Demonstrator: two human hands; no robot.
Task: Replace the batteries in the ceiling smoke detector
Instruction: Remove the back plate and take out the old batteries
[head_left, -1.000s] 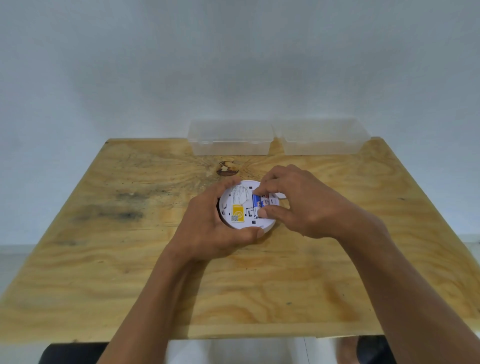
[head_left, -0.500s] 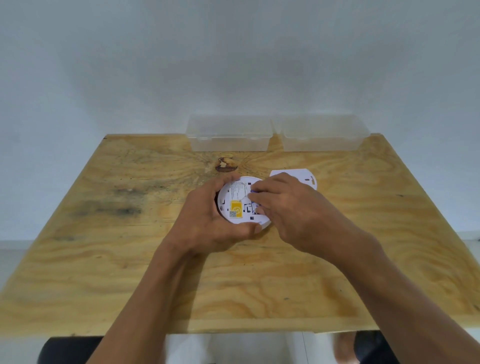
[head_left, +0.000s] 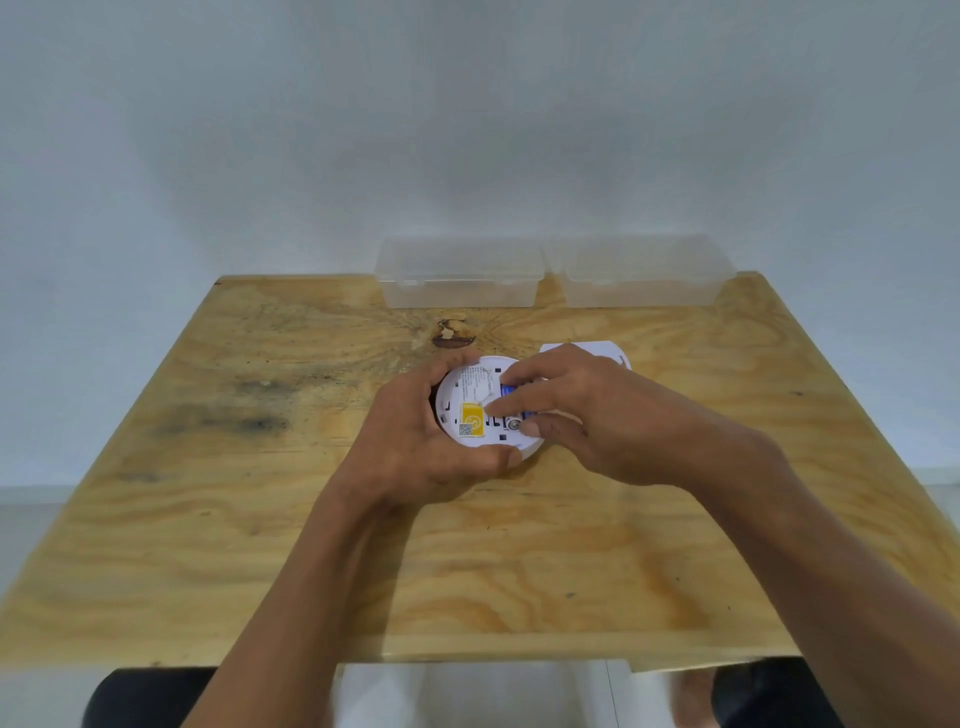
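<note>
A round white smoke detector (head_left: 470, 400) lies back side up near the middle of the wooden table (head_left: 260, 519), showing a yellow label and a QR code. My left hand (head_left: 410, 441) wraps around its left and near rim. My right hand (head_left: 576, 410) reaches over its right side, thumb and fingers pinched on a blue battery (head_left: 511, 388) in the compartment; the battery's metal end (head_left: 514, 424) shows beside my thumb. A white mounting plate (head_left: 602, 349) lies flat just behind my right hand, mostly hidden by it.
Two clear plastic boxes stand side by side at the table's far edge, the left box (head_left: 460, 275) and the right box (head_left: 641, 273), against a white wall. A dark knot (head_left: 452, 335) marks the wood behind the detector. Dark stains lie to the left.
My right hand shifted slightly right and its fingers opened a little, uncovering the battery's metal end. The view tilted, and the mounting plate behind the hand came into sight. The left hand kept its hold.
</note>
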